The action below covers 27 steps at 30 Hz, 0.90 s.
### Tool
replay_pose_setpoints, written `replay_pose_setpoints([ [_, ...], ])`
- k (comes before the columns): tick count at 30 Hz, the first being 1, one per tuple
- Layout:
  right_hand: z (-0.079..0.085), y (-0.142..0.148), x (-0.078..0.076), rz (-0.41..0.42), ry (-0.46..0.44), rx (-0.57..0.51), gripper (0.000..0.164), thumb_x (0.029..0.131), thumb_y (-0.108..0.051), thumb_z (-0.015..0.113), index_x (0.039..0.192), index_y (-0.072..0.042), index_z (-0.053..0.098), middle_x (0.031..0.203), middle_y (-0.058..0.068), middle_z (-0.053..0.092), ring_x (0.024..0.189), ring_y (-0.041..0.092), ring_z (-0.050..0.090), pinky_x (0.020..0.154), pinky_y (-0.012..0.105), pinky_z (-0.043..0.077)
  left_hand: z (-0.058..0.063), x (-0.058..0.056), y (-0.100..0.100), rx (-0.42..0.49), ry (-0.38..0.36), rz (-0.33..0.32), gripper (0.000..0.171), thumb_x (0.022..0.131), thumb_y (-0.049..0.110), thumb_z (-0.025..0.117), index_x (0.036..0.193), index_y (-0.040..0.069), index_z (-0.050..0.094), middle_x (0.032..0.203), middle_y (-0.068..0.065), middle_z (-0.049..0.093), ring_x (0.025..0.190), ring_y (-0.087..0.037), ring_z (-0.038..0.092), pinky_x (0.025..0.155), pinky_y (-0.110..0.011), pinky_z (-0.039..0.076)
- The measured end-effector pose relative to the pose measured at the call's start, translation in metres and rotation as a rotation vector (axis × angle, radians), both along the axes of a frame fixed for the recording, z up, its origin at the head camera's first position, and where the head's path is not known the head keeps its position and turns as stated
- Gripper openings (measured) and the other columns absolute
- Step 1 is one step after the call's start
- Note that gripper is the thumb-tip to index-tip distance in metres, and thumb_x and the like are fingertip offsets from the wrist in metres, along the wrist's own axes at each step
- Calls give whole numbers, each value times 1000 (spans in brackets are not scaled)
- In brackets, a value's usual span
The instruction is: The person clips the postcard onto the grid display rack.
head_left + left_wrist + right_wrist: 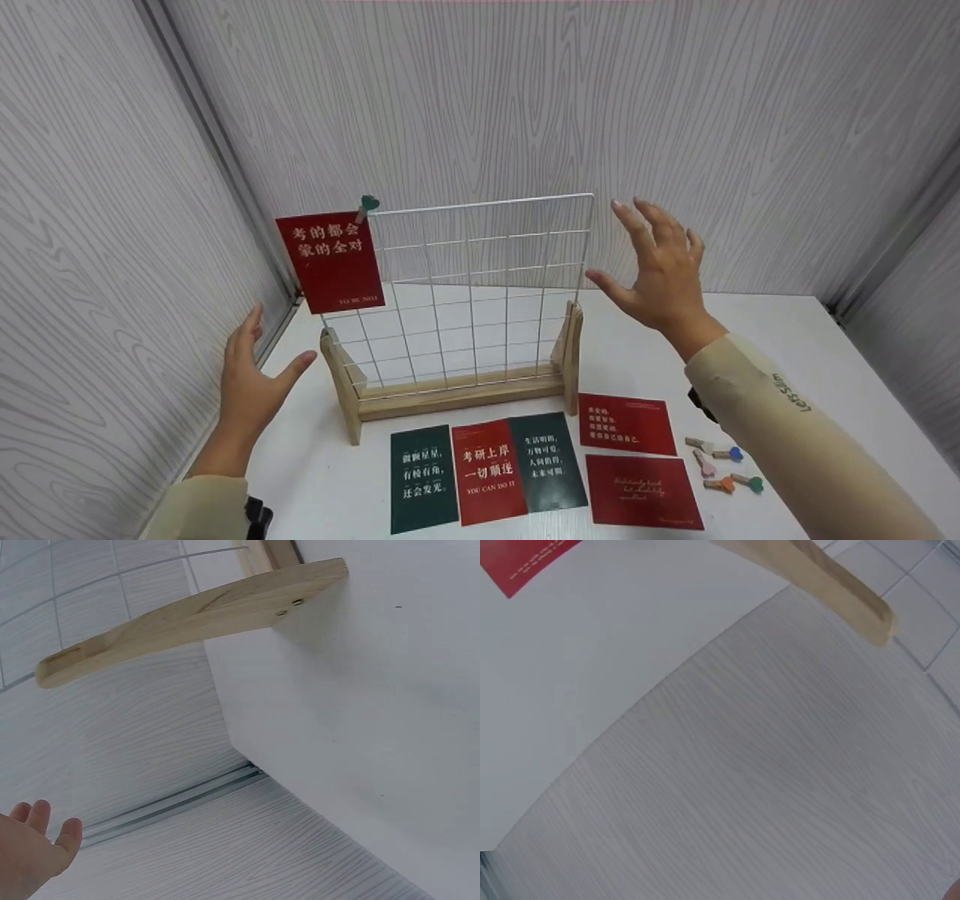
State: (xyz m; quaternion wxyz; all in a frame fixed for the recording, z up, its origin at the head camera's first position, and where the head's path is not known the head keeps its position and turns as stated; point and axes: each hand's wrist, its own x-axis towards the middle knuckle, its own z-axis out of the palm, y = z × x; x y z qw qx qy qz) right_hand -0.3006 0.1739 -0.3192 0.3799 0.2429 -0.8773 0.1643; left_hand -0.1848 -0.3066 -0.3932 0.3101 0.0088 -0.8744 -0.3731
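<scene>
L hand [253,382] is held wide, thumb spread from fingers, w/ nothing gripped; it is placed L of the rack's wooden end, w/ a gap seen btwn. Up & R of it, a red "TO BE NO.1" card [334,266] is hung at the grid's top L corner, pinned by a green heart clip [367,204]. The wire rack [461,395] is stood upright on the white table [750,345], btwn both hands. In front of its base, L to R, are laid a dk green card [424,480], a red "YOU CAN DO IT" card [491,472] & a 2nd dk green card [547,461]; then an upper red card [627,424] w/ a lower red card [643,491] nr it. R hand [660,277] is raised, fingers spread wide & w/ nothing gripped, thumb tip just beside the grid's R edge; contact can't be told. Below it, far R, loose heart clips [727,454] are grouped nr the red cards.
</scene>
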Motion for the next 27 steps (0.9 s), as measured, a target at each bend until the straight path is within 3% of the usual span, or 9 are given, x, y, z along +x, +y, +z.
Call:
replay_pose_setpoints([
  [9,-35,39,3,-90,-93,-15,78,82,-50,66,147,-24,32,147,16,33,133,38,29,101,68,17,-37,7,4,5,-66,-17,90,78,22,79,147,1,26,144,-26,29,130,-44,31,100,-63,28],
  [18,-77,68,9,-144,-142,-48,77,81,-49,67,146,-21,36,145,18,37,129,41,35,96,71,20,-74,16,12,46,-210,-39,87,82,24,76,148,2,23,144,-26,26,131,-44,28,102,-61,26],
  [27,-121,98,21,-216,-236,-80,76,82,-46,68,145,-18,38,142,20,40,125,45,38,92,71,24,-106,23,31,67,-361,-22,93,82,42,74,149,3,22,146,-24,26,132,-41,28,105,-57,26],
])
